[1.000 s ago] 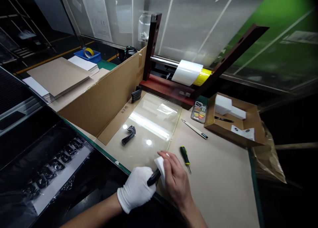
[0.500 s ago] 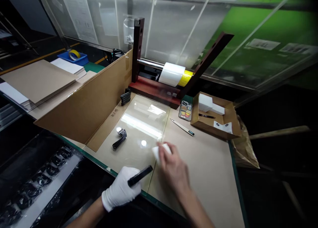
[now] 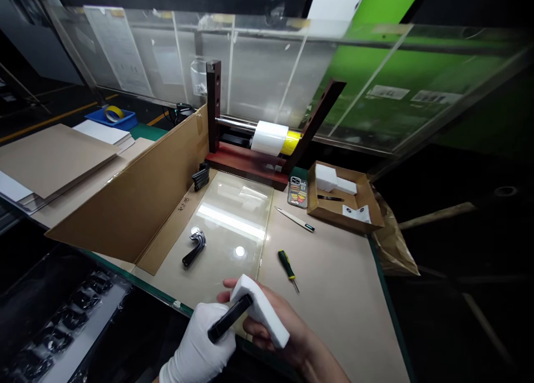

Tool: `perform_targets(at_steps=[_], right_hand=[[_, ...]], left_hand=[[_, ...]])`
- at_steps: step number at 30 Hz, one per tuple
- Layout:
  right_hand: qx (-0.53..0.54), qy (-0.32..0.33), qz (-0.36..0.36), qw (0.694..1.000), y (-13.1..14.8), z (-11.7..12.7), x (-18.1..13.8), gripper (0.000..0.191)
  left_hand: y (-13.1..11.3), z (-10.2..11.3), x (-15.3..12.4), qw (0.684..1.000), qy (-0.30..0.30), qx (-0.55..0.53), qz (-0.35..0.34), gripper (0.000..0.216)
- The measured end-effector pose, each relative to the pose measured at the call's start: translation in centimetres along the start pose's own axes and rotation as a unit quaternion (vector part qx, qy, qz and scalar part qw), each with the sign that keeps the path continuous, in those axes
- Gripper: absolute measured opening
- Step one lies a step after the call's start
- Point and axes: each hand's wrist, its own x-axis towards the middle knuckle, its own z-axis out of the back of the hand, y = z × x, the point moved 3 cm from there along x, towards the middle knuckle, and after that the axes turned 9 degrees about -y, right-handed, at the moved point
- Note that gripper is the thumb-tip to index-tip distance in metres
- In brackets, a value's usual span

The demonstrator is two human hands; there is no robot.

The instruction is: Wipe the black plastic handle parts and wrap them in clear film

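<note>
My left hand point(image 3: 200, 347), in a white glove, is closed round a slim black part point(image 3: 228, 318) at the table's near edge. My bare right hand point(image 3: 278, 333) grips a white foam block point(image 3: 262, 310) and holds it against the tip of that black part. A curved black part point(image 3: 193, 247) lies on the clear sheet point(image 3: 233, 216) ahead of the hands. To the right of the sheet lies a green-handled screwdriver point(image 3: 287, 266).
A cardboard wall point(image 3: 137, 199) stands on the left. A red-brown stand with a white and yellow roll point(image 3: 273, 138) is at the back. A phone point(image 3: 297, 192), a thin white tool point(image 3: 294, 219) and an open carton point(image 3: 344, 202) sit to the right. Black parts on a tray point(image 3: 62, 333) lie lower left.
My right hand has pulled the foam block back from the sheet and brought it to the black part in my left hand. The screwdriver, hidden half a second ago, shows again.
</note>
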Motion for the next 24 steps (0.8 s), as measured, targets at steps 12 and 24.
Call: perform_targets(at_steps=[12,24], right_hand=[[-0.491,-0.174,0.504,0.689,0.7,0.3,-2.4,0.042],[-0.515,-0.116,0.483,0.699,2.9,1.3,-3.7,0.035]], left_hand=[[0.8,-1.2,0.6,0.998,-0.061,-0.006,0.034,0.02],[-1.0,-1.5,0.4,0.988,0.06,-0.118,0.082,0.024]])
